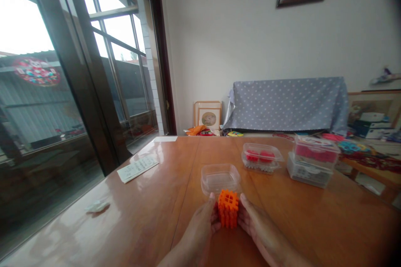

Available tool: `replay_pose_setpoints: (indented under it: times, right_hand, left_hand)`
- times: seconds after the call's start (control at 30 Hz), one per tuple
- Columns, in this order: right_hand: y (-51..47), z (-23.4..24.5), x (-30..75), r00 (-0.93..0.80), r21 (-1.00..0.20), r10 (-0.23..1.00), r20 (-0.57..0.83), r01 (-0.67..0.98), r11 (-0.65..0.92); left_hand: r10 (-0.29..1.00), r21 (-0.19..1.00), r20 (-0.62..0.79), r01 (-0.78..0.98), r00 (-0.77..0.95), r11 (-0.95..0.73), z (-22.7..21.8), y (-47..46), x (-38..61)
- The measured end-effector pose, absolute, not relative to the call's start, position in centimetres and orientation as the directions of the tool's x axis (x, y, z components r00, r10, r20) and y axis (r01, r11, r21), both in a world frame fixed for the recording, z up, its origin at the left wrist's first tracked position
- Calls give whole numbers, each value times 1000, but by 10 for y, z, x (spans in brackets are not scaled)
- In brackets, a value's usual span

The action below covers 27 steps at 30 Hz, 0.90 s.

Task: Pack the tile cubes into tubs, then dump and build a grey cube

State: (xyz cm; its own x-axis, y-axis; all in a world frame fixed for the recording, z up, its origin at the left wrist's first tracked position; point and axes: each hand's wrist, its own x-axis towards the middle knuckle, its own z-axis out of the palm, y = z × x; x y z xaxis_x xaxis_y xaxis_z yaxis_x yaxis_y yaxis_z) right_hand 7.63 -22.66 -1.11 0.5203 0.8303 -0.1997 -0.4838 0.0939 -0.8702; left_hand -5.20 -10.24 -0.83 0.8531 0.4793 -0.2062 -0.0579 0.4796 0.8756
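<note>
An orange plastic lattice cube [228,208], built of interlocking grid pieces, sits upright on the wooden table [150,212] just in front of me. My left hand [200,227] presses against its left side and my right hand [255,227] against its right side, fingers closed around it. An empty clear plastic tub [219,178] stands directly behind the cube.
Further back are a lidded clear tub with red pieces [262,157] and two stacked tubs [311,159]. A printed paper sheet [138,168] and a small crumpled wrapper [97,206] lie at the left. A window wall runs along the left; a draped sofa [288,104] stands behind.
</note>
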Motion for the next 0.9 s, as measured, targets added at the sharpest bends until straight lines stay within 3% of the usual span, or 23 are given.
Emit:
replay_pose_setpoints:
  times: [0.27,0.57,0.73,0.9]
  right_hand:
    - [-227,-14,81,535,-866,814,-226,-493,84]
    - [-219,-28,90,600,-836,727,-334,-544,66]
    - [-221,-35,107,649,-868,685,-331,-494,49]
    - [-218,-28,138,707,-894,646,-287,-441,85]
  left_hand:
    - [462,858,-244,-32,853,513,-15,-92,-52]
    - [527,818,-356,-16,772,575,-18,-79,-52]
    - [660,841,-372,-64,653,537,-14,-61,-48]
    - [805,913,-287,-105,520,393,-13,-28,-31]
